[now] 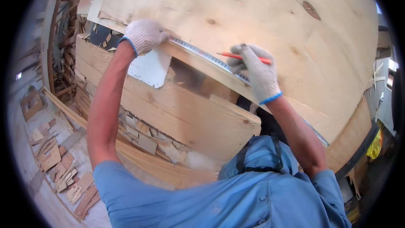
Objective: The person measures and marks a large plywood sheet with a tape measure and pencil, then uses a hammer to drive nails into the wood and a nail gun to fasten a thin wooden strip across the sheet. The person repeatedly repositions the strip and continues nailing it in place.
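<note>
A large plywood sheet (pixel 270 29) fills the far side. A tape measure's white blade (pixel 198 51) lies along its near edge, running from my left hand down toward the right. At the blade's far-left end, my left hand (pixel 145 36), in a white knit glove with blue cuff, is closed on it, its fingertips mostly hidden. Gloved the same way, my right hand (pixel 259 71) pinches a red pencil (pixel 261 60), its dark tip pointing left just above the blade. The right hand covers part of the blade, which shows again beyond my right forearm.
Below the sheet's edge is a thick wooden board (pixel 168 109), with a white piece (pixel 149 67) beside it. Wood offcuts (pixel 52 156) litter the floor at left, and scrap strips stack upright behind. A yellow bag (pixel 374 143) is at the far right.
</note>
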`<act>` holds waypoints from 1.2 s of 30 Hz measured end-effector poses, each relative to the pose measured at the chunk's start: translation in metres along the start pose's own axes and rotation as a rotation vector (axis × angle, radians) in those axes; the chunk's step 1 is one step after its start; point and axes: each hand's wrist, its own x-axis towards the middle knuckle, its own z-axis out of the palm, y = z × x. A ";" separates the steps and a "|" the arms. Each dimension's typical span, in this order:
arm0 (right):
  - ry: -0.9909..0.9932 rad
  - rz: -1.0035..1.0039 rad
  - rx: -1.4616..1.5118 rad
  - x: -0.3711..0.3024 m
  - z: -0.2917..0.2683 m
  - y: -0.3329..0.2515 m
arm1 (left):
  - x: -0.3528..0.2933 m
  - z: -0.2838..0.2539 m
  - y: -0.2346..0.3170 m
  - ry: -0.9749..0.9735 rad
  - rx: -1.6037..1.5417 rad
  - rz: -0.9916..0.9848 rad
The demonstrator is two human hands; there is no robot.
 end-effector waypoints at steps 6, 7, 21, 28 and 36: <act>0.198 -0.142 -0.054 -0.097 -0.138 0.006 | 0.013 0.029 -0.005 0.084 0.191 0.221; 0.250 -0.151 -0.041 -0.118 -0.162 0.008 | 0.012 0.032 0.002 0.058 0.162 0.180; 0.859 -0.149 0.000 -0.268 -0.383 0.046 | 0.020 0.036 -0.010 0.058 0.278 -0.209; 1.184 -0.185 -0.150 -0.306 -0.447 0.109 | 0.019 0.022 0.008 0.004 0.217 -0.116; 1.194 0.047 -0.226 -0.293 -0.403 0.153 | 0.008 0.027 -0.012 0.042 -0.077 -0.007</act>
